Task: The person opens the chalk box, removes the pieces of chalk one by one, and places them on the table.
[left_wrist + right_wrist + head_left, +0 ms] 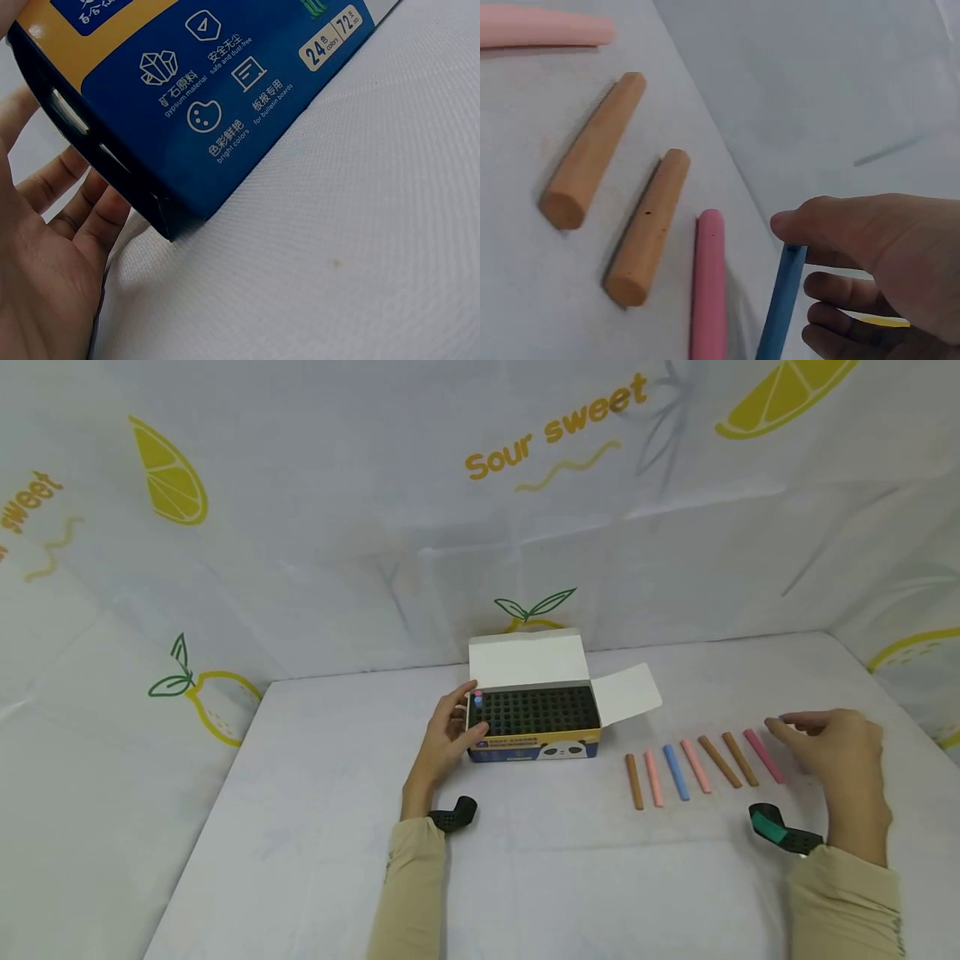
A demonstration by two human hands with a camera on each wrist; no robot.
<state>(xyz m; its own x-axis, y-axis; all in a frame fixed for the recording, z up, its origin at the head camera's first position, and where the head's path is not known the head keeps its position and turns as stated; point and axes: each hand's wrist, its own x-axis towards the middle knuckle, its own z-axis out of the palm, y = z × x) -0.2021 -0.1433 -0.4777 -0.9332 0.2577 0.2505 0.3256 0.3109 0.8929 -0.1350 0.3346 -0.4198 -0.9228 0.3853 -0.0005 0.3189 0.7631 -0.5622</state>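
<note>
My left hand point(442, 739) grips the left end of an open chalk box point(536, 748), thumb at its front corner, other fingers along the side. In the left wrist view those fingers point(56, 187) lie by the box's end. A pink and a blue chalk end point(478, 702) show in the holes at the box's left; most other holes look dark. At the far right, my right hand point(836, 747) pinches one end of a blue chalk stick point(781, 307) between thumb and finger; the hand mostly hides it in the head view. Left of it lies a pink chalk stick point(709, 289).
A row of loose chalk sticks lies right of the box: brown point(634, 781), light pink point(653, 778), blue point(677, 772) and others. The box's white lid point(528, 658) stands up behind, and its side flap point(628, 693) sticks out right. A white printed cloth point(337, 552) hangs behind the table.
</note>
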